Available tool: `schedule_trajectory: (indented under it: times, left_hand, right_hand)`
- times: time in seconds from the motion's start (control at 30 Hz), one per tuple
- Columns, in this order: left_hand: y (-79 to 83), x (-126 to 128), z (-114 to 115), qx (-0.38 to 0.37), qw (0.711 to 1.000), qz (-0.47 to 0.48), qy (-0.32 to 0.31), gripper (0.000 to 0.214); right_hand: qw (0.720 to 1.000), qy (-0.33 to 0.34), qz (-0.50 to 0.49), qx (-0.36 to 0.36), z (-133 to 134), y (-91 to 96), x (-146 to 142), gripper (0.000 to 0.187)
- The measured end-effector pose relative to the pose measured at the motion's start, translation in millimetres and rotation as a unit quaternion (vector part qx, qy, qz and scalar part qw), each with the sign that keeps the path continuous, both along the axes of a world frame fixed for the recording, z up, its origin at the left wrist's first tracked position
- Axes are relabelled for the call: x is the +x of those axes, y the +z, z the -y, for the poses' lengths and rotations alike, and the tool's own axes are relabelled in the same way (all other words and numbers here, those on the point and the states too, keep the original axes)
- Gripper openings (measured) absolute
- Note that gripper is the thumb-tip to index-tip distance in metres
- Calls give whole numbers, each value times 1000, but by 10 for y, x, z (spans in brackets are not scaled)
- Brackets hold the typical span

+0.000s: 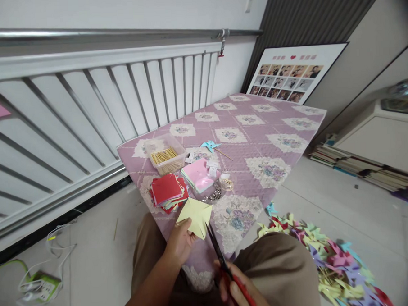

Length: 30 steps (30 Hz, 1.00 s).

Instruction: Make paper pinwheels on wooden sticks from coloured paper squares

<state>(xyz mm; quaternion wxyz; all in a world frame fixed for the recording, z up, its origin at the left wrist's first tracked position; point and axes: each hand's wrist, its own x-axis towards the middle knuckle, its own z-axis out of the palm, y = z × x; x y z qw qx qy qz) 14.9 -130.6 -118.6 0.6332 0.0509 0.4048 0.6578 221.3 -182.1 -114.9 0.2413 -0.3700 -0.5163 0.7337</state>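
1. The left hand [182, 239] pinches the yellow sheet [195, 213] over the near end of the counter [235, 145]; the right hand [235, 287] grips scissors [217, 249], tips at the sheet's right edge.
2. Slitting the sheet's corners seems the step in hand; the next move calls for holding it steady.
3. Beyond the sheet: red-topped paper stack [167, 188], stick box [166, 141], blue pinwheel [209, 146].
4. Farther beyond it, a radiator [120, 91]; to its right, floor-heaped pinwheels [330, 264].
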Motion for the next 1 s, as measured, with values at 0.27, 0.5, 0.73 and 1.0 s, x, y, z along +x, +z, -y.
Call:
schedule_trajectory:
  times: [0.27,0.5,0.73,1.0]
  left_hand:
    - [5,-1,-7,8,1000,-17,-1,27]
    - [-17,-8,-7,12,1000,-20,-7,27]
    - [-15,-14,-6,1,999,-36,-19,27]
    - [4,16,-2,12,998,-50,-37,29]
  right_hand:
    - [997,-41,44,-43,35,8,-62,62]
    - [994,-85,32,-58,23,75,-151,61]
    - [993,-85,35,-67,-13,-3,-172,61]
    - [996,-56,46,-59,-56,46,-148,65]
